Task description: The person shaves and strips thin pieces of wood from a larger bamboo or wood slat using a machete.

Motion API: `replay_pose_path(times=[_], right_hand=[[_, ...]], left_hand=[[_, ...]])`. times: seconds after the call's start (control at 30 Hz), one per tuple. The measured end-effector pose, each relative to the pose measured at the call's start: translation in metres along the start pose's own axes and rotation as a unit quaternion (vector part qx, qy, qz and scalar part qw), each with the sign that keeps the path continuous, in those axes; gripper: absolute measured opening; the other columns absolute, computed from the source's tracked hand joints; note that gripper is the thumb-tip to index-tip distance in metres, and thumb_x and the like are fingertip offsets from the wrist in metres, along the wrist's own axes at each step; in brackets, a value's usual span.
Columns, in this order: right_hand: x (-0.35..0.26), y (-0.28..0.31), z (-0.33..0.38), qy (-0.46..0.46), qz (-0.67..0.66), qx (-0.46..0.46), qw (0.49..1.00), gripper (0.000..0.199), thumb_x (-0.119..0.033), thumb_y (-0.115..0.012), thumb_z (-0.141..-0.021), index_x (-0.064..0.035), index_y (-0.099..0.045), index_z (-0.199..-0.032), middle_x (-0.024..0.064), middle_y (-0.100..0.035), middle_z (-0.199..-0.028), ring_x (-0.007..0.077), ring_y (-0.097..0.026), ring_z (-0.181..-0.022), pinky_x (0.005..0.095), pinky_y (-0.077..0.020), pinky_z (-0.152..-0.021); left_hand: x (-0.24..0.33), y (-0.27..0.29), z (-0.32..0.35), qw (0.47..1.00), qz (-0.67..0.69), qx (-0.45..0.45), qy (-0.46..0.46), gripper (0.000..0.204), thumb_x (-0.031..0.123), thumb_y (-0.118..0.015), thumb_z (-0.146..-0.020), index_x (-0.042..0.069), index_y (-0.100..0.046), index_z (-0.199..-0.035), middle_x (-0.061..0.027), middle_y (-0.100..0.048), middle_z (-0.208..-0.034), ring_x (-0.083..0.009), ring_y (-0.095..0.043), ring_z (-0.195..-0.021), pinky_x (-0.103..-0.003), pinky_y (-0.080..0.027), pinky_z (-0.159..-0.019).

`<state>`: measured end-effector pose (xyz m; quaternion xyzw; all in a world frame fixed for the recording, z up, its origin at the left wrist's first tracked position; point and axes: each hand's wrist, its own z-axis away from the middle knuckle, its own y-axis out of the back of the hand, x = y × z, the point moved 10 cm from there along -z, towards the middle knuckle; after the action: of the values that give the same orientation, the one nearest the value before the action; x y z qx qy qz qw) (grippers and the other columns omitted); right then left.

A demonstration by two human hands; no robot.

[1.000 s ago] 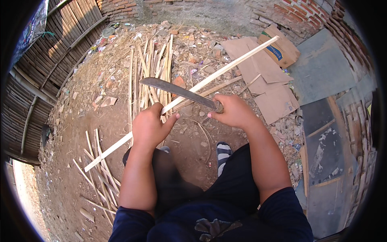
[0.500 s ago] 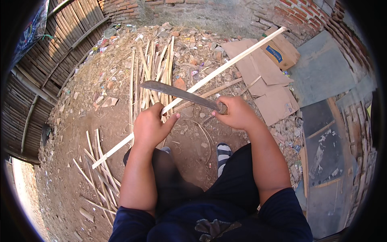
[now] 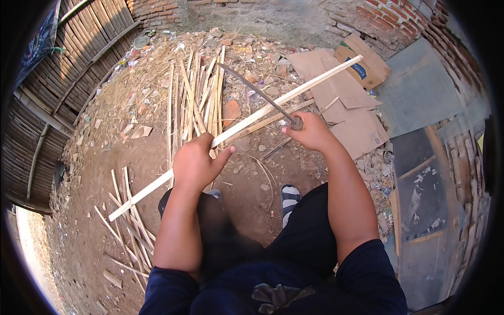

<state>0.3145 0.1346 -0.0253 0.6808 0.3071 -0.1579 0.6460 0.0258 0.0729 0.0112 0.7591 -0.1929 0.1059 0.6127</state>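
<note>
Two grips engaged: left hand wrapped shut around long bamboo strip at frame centre; right hand clenched on handle of curved blade, edge laid across strip toward upper centre. Strip running lower left to upper right above dirt ground. Finished slats piled upper centre, more slivers lower left. Judged mid-work: strip unfinished.

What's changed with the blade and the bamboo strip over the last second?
The long curved blade swung from lying flat across the bamboo strip to pointing up and away, its tip toward the far rubble. The right hand grips its handle as before; the left hand holds the strip at the same slant. The split bamboo pile stayed put.
</note>
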Motion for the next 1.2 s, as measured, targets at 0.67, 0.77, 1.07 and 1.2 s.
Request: replay_pose_path(times=[0.67, 0.77, 1.07, 1.2], right_hand=[[-0.022, -0.005, 0.020, 0.016, -0.046, -0.075, 0.996, 0.052, -0.037, -0.092, -0.079, -0.0044, -0.068, -0.111, 0.0105, -0.066, -0.083, 0.0215, -0.062, -0.078, 0.0367, -0.0487, -0.072], [-0.027, -0.003, 0.022, 0.037, -0.037, -0.071, 0.996, 0.051, -0.036, -0.090, -0.081, -0.0034, -0.069, -0.114, 0.0114, -0.067, -0.082, 0.0238, -0.063, -0.076, 0.0373, -0.0494, -0.071], [-0.041, 0.011, 0.022, 0.067, 0.057, 0.010, 0.996, 0.049, -0.036, -0.085, -0.086, -0.0062, -0.071, -0.122, 0.0216, -0.073, -0.091, 0.0396, -0.073, -0.088, 0.0471, -0.0549, -0.078], [-0.058, -0.010, 0.020, 0.044, 0.096, -0.019, 0.994, 0.048, -0.036, -0.084, -0.087, -0.0056, -0.071, -0.123, 0.0213, -0.073, -0.088, 0.0417, -0.072, -0.087, 0.0480, -0.0554, -0.076]], left_hand=[[-0.013, -0.013, -0.001, 0.997, 0.023, -0.059, 0.038, 0.059, 0.060, -0.079, -0.086, 0.002, -0.071, -0.090, -0.0178, -0.071, -0.073, -0.0396, -0.073, -0.073, -0.050, -0.057, -0.069], [-0.020, -0.013, -0.001, 0.996, 0.013, -0.072, 0.053, 0.059, 0.061, -0.078, -0.086, 0.002, -0.072, -0.092, -0.0182, -0.072, -0.075, -0.0397, -0.073, -0.075, -0.050, -0.058, -0.070], [-0.022, -0.005, -0.002, 0.997, 0.031, -0.047, 0.059, 0.059, 0.058, -0.082, -0.085, 0.000, -0.071, -0.091, -0.0186, -0.069, -0.075, -0.0403, -0.070, -0.073, -0.049, -0.055, -0.068], [-0.016, -0.012, -0.003, 0.997, 0.043, -0.040, 0.051, 0.058, 0.057, -0.082, -0.085, 0.001, -0.071, -0.091, -0.0185, -0.069, -0.073, -0.0402, -0.071, -0.073, -0.049, -0.055, -0.068]])
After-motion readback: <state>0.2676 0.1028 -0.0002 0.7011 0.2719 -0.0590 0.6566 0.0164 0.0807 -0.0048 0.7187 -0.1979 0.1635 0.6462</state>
